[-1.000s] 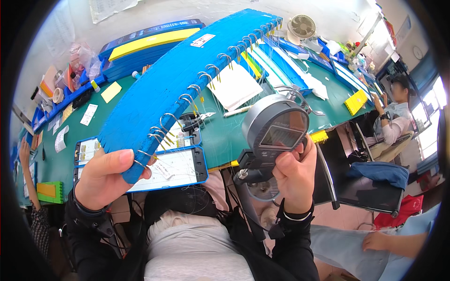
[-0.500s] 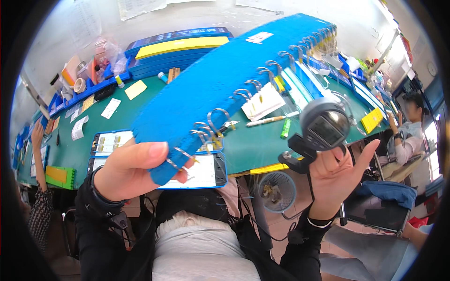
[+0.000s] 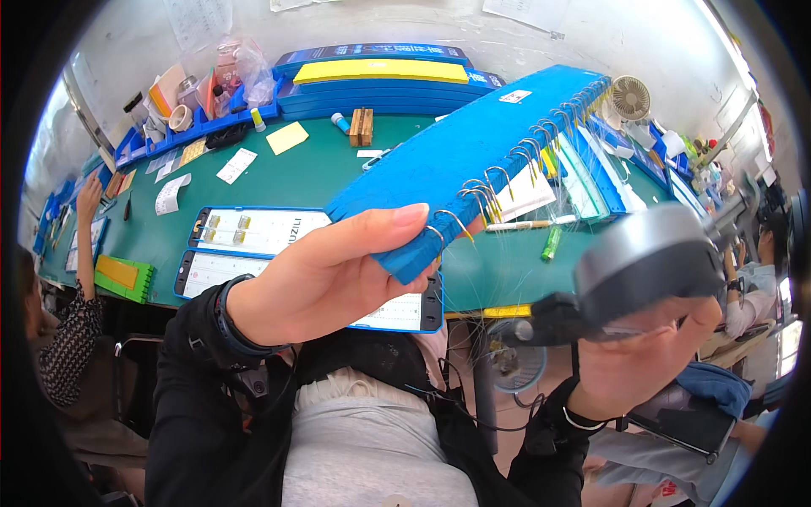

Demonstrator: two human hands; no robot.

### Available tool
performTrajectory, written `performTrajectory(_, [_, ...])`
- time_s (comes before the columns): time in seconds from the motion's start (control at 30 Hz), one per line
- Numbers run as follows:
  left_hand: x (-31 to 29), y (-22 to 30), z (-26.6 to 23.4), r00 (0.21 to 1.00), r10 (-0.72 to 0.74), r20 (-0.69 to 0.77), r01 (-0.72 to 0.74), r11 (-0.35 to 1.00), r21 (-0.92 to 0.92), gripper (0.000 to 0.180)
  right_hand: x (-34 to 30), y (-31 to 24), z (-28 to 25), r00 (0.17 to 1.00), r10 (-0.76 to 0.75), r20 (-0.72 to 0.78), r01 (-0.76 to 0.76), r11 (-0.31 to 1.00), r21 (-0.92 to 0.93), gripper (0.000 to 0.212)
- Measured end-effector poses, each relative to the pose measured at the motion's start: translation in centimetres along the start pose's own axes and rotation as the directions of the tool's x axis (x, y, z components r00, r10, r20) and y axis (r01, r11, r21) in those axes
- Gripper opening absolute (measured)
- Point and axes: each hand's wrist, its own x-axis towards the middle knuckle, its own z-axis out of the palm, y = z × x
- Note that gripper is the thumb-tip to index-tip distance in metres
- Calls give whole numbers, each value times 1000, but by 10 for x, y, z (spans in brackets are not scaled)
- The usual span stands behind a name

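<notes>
My left hand is closed on the near end of a long blue foam board, thumb on top and fingers underneath. The board slants up and away to the right. Metal fish hooks hang in a row along its right edge, with fine thread-like strands trailing below. On the right, a round grey-and-black thickness gauge is held by my right hand, its fingers partly hidden behind it. The gauge is smeared by motion and its display is turned out of sight. Beneath my left hand lies an open blue case with white panels.
The green table carries a yellow note, paper slips, a small wooden block and a green tube. Stacked blue boxes stand at the back. A basket sits below the table edge. Co-workers sit on both sides.
The blue foam board and my left hand have shifted right in the view and slightly down. The gauge has turned, so its display no longer faces me. My right hand has moved right.
</notes>
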Motion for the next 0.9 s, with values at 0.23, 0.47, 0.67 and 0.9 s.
performTrajectory(0.23, [-3,-12,2,997,72,-3,-72,992,-103,44,6,18,-1,745,416,522,-375,908,-189,46])
performTrajectory(0.47, [-5,-31,5,986,157,-46,-163,964,-209,43,5,21,-1,819,342,461,-312,939,-142,47])
performTrajectory(0.67, [-13,-33,4,988,146,-57,-155,962,-224,43,5,21,-3,822,339,457,-322,939,-119,47])
performTrajectory(0.9, [-14,-35,-2,994,105,7,-100,966,-237,40,0,21,-3,805,338,488,-348,935,-74,48])
